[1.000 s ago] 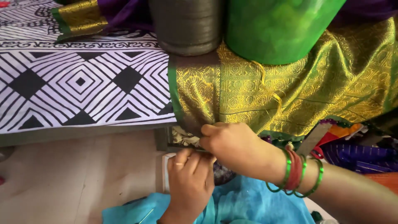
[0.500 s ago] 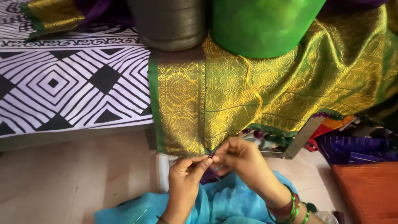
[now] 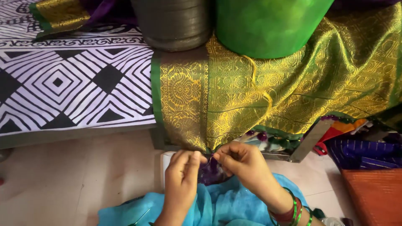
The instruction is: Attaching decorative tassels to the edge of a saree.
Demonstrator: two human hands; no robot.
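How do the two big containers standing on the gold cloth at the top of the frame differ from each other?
The green container is bright and smooth-walled; the dark grey container is dull, with fine rings around its side. The green one looks wider and stands to the right, fully on the gold brocade cloth; the grey one stands at the cloth's left edge, beside the black-and-white patterned sheet. Both are round, upright and cut off by the frame's top.

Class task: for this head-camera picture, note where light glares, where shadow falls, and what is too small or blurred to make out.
Head view: soft, even light; sheen glints on the gold brocade fabric; shadow sits under its hanging edge; the left hand and right hand look sharp, but whatever thread they pinch is too fine to resolve.
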